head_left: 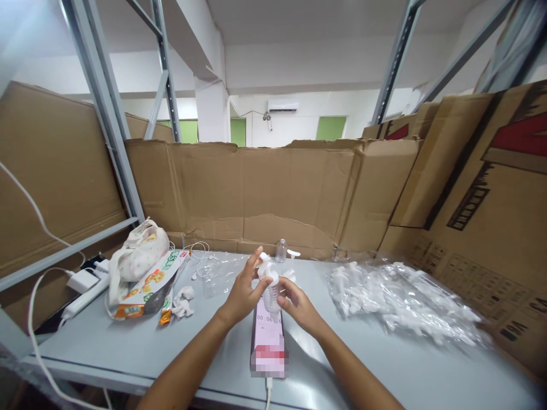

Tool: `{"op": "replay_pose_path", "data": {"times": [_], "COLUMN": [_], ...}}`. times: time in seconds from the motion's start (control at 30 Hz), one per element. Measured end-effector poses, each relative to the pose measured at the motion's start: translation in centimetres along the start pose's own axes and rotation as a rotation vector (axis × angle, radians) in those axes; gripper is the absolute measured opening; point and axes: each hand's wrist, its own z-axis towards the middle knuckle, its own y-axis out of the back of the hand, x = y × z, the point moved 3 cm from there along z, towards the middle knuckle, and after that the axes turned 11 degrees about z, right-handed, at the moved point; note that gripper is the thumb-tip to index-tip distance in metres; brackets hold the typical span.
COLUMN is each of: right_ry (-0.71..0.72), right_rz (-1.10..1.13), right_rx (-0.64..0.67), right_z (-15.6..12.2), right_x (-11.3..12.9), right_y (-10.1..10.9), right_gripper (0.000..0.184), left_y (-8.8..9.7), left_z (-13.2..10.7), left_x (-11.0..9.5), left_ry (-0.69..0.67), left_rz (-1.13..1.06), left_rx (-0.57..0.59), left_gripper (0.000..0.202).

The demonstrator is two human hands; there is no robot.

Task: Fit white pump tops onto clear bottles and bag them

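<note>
My two hands meet over the middle of the grey table (128, 341). Between them is a small clear plastic bottle (270, 296) with a white pump top (267, 270). My right hand (296, 302) grips the bottle's body from the right. My left hand (244, 289) is at the pump top, thumb and fingers pinched on it, other fingers raised. A phone (268, 340) with a timer on its screen lies flat just under the bottle.
A heap of white pump parts in clear bags (397, 296) lies at right. Another small bottle (281, 250) and a loose pump stand behind. At left are a snack packet (147, 285), a cloth bag (139, 256), earphones and a power strip (83, 299). Cardboard walls surround the table.
</note>
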Motion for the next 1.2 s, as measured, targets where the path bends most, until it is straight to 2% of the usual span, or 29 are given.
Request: {"op": "replay_pose_path", "data": {"times": [0.17,0.27,0.37,0.47,0.57,0.7,0.83,0.93,1.0,1.1,1.2], "right_ry": [0.087,0.112,0.106,0.100,0.080,0.003,-0.071,-0.197,-0.292,-0.409,-0.480], "right_rz": [-0.020,0.001,-0.008,-0.033,-0.020,0.063,0.182,0.355,0.533,0.783,0.893], "right_rx": [-0.174,-0.219,-0.230,-0.279,-0.296,-0.232,-0.106,0.017,0.080,0.120,0.197], "right_z": [-0.1,-0.2,-0.2,-0.3,-0.2,0.0,0.0,0.0,-0.1,-0.3,-0.6], "right_x": [1.2,1.9,2.4,2.8,3.1,3.0,2.7,2.3,1.8,0.8,0.1], "right_y": [0.7,1.1,1.3,1.6,1.8,2.0,2.0,1.7,1.4,1.1,0.8], "right_gripper": [0.048,0.053,0.044,0.030,0.027,0.029,0.031,0.038,0.045,0.046,0.041], "left_y": [0.3,0.3,0.1,0.1,0.0,-0.2,-0.6,-0.9,-0.8,-0.3,0.2], "left_z": [-0.1,-0.2,-0.3,-0.2,-0.1,0.0,0.2,0.5,0.8,1.3,1.4], "left_x": [-1.8,-2.6,-3.1,-3.2,-2.9,-2.1,-1.2,-0.8,-0.6,-0.4,-0.3], "left_ry": [0.001,-0.095,-0.166,-0.139,-0.045,0.089,0.186,0.227,0.266,0.321,0.355], "left_rz": [0.103,0.242,0.332,0.296,0.155,-0.033,-0.120,-0.242,-0.297,-0.264,-0.208], "left_rx": [0.141,0.203,0.217,0.269,0.375,0.449,0.528,0.637,0.671,0.652,0.668], "left_gripper": [0.077,0.076,0.069,0.067,0.071,0.074,0.080,0.082,0.081,0.080,0.078]}}
